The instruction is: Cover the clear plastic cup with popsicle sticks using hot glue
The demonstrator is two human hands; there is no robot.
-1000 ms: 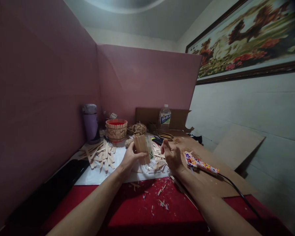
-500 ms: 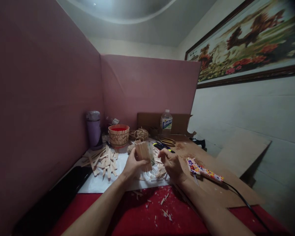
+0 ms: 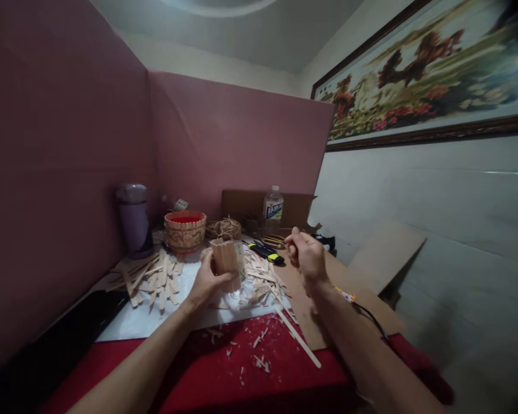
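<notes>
My left hand (image 3: 207, 282) is closed around a small clear container partly covered by a row of upright craft sticks (image 3: 225, 261). Part of its see-through side shows on the right. My right hand (image 3: 306, 256) is raised above the cardboard with its fingers curled together; whether anything is pinched in them is hidden. Beneath my right forearm lies a flower-patterned glue gun (image 3: 345, 294), mostly covered by the arm. A yellow-and-black utility knife (image 3: 265, 253) rests between the two hands.
Loose craft sticks (image 3: 155, 282) are heaped at left, and more split pieces (image 3: 263, 279) lie in the middle. Behind stand a purple tumbler (image 3: 133, 221), a stick-covered pot (image 3: 185, 231), twine (image 3: 227, 228) and a bottle (image 3: 273, 208). Cardboard (image 3: 297, 310) covers the right side.
My right hand has lifted and moved away from the container, over the glue gun. The left hand still holds the container. The view has turned to the right.
</notes>
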